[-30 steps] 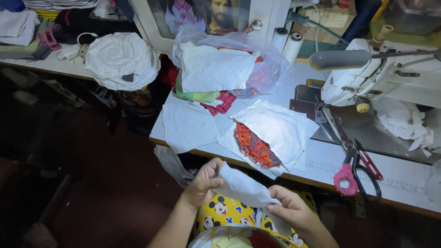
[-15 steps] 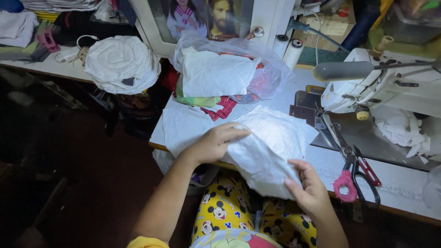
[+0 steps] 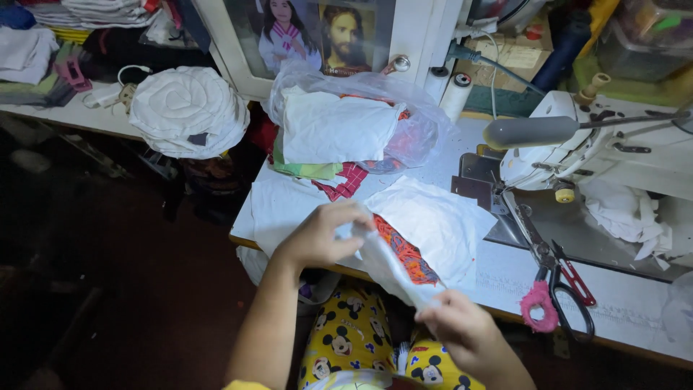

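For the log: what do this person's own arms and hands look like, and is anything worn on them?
Both forearms are bare, with no gloves, watch or rings visible on the left hand or the right hand. A sliver of yellow sleeve shows near the left arm's upper end at the frame's bottom edge.

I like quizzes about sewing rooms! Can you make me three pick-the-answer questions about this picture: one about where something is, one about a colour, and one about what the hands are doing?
1. Where do the scissors with red and pink handles lie?
A. on the white sewing table, right of the fabric pile
B. on the floor
C. inside the plastic bag

2. What colour is the long strip of cloth held between the hands?
A. black
B. white
C. green

3. How is the strip held?
A. lying loose on the table
B. by one hand only
C. by both, left hand and right hand

Answers: 1 A, they rest by the sewing machine. 2 B, it is pale white. 3 C, each hand pinches one end.
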